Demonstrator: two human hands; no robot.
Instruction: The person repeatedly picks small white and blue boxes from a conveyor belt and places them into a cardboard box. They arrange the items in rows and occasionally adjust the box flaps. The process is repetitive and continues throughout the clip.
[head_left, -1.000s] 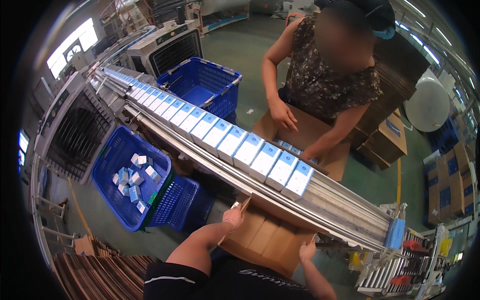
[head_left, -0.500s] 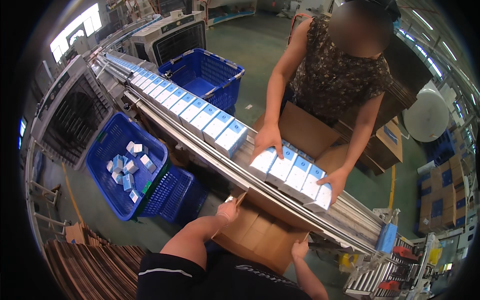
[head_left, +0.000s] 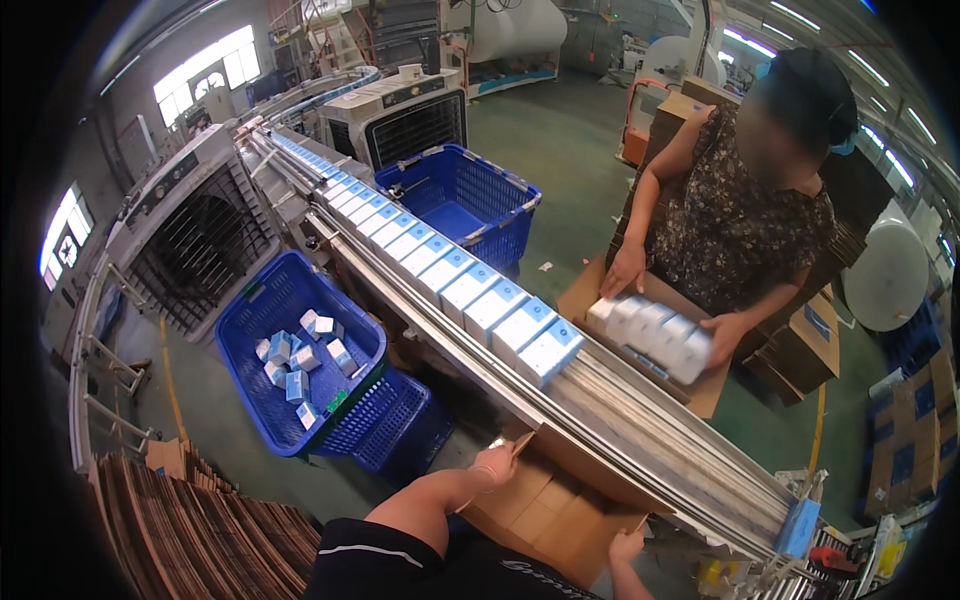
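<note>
An open cardboard carton [head_left: 545, 505] stands in front of me against the near side of the conveyor. My left hand [head_left: 495, 463] is closed on its upper left edge. At the right, my right hand [head_left: 627, 546] grips the carton's flap or edge. The part of the inside that I can see holds nothing. Along the conveyor [head_left: 680, 425] runs a row of white and blue small boxes [head_left: 495, 308], standing side by side. Across from me a co-worker [head_left: 740, 210] holds a blurred group of white boxes [head_left: 655, 338] between both hands, over another open carton [head_left: 712, 385].
A blue basket [head_left: 240, 345] with several loose small boxes is at the left, beside another blue basket [head_left: 408, 420]. Beyond the conveyor stands a third blue basket [head_left: 515, 225]. Flattened cardboard [head_left: 190, 530] is stacked at lower left. Air coolers [head_left: 200, 225] flank the line.
The co-worker has lifted the group of boxes off the conveyor, over to the far carton. The row has advanced rightward along the belt. My view has shifted; both my hands keep their hold.
</note>
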